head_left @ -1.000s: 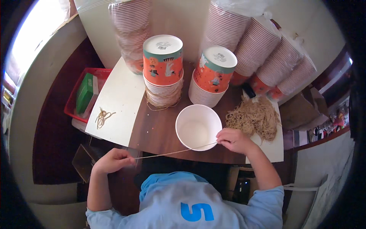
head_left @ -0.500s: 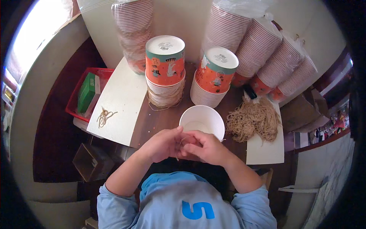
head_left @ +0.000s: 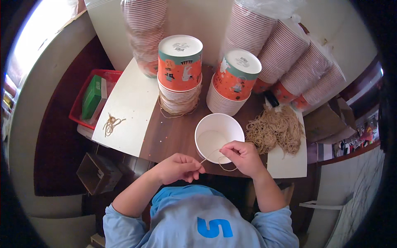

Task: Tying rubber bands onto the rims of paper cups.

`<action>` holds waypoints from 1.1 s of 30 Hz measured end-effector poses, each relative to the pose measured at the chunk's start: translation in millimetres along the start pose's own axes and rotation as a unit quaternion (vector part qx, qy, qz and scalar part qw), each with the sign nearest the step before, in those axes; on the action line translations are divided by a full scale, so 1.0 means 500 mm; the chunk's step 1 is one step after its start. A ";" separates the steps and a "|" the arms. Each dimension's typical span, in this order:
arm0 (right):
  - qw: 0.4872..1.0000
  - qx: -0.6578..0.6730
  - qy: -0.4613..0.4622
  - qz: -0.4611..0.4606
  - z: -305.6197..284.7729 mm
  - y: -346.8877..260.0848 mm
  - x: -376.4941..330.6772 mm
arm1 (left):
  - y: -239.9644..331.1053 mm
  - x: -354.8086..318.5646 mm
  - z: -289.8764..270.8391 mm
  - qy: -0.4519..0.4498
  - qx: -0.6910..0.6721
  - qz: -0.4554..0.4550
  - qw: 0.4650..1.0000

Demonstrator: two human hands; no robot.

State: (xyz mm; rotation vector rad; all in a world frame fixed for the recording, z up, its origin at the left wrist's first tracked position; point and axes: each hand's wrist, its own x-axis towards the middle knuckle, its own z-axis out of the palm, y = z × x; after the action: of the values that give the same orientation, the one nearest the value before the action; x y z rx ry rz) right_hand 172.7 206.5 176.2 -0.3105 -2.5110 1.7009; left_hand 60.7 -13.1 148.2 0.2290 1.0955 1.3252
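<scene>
Pinching a thin tan cord (head_left: 208, 156) between the fingers of the left hand (head_left: 178, 168) and those of the right hand (head_left: 244, 158), with slack drooping in a loop below the right. Crossing in view the near rim of a white bucket (head_left: 211, 124), mouth up on the brown middle of the tabletop (head_left: 171, 142); cannot tell whether touching it. Showing an open brown box (head_left: 94, 175) below, off to the near left. Farther, bearing a small tangle of cord (head_left: 111, 124) at left and a large cord heap (head_left: 275, 130) at right, on the white side parts. Holding a green box (head_left: 94, 98) in a red basket (head_left: 76, 109), left of the tabletop. Beyond, carrying two upside-down orange-and-green bucket stacks, the left stack (head_left: 180, 70) wound with cord, the right stack (head_left: 233, 84) beside it. Farthest, displaying plastic-wrapped stacks (head_left: 285, 58) at far left and right.
</scene>
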 end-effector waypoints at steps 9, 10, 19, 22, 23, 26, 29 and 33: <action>0.976 0.026 -0.140 -0.166 0.029 -0.053 -0.007 | 0.060 -0.028 0.056 0.003 0.219 0.090 0.972; 0.961 0.155 -0.209 -0.098 0.046 -0.043 -0.010 | 0.063 -0.025 0.056 0.000 0.222 0.090 0.971; 0.985 0.096 -0.124 -0.067 0.054 -0.040 -0.011 | 0.055 -0.015 0.043 0.018 0.169 0.060 0.984; 0.989 -0.019 -0.055 -0.135 0.051 -0.039 -0.011 | 0.053 -0.011 0.045 0.027 0.093 0.043 0.994; 0.988 -0.029 -0.036 -0.147 0.051 -0.039 -0.012 | 0.046 -0.005 0.037 0.008 0.043 0.035 0.998; 0.985 -0.058 -0.012 -0.163 0.052 -0.035 -0.015 | 0.041 -0.002 0.032 -0.013 -0.009 0.031 0.999; 0.982 -0.085 -0.003 -0.171 0.055 -0.036 -0.018 | 0.033 -0.002 0.031 0.000 0.017 0.043 0.999; 0.974 -0.122 0.000 -0.189 0.054 -0.039 -0.021 | 0.027 -0.001 0.038 0.022 0.098 0.078 0.992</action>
State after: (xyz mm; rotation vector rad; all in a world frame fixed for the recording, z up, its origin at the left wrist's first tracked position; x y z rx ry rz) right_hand 175.3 172.5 184.6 0.1481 -2.5715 1.2540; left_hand 66.1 -1.0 167.7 0.4392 1.2677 1.3658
